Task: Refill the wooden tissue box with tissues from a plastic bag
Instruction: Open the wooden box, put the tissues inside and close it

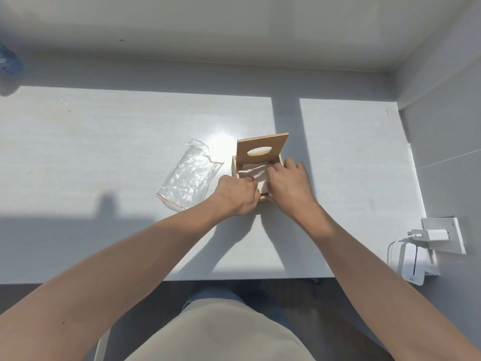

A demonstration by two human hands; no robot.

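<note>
A small wooden tissue box (pixel 234 166) stands on the white table, its lid (pixel 261 149) with an oval slot tipped up at the back. White tissues (pixel 253 173) lie inside it. My left hand (pixel 238 195) rests at the box's front left corner with its fingers curled onto the tissues. My right hand (pixel 289 185) lies over the box's right side, fingertips pressing on the tissues. An empty clear plastic bag (pixel 188 178) with a red zip strip lies flat just left of the box.
The white table (pixel 104 152) reaches a wall at the back and right. A white charger and a white device (pixel 413 261) sit at the table's right front corner. A blue-tinted plastic object (pixel 9 63) is at the far left edge.
</note>
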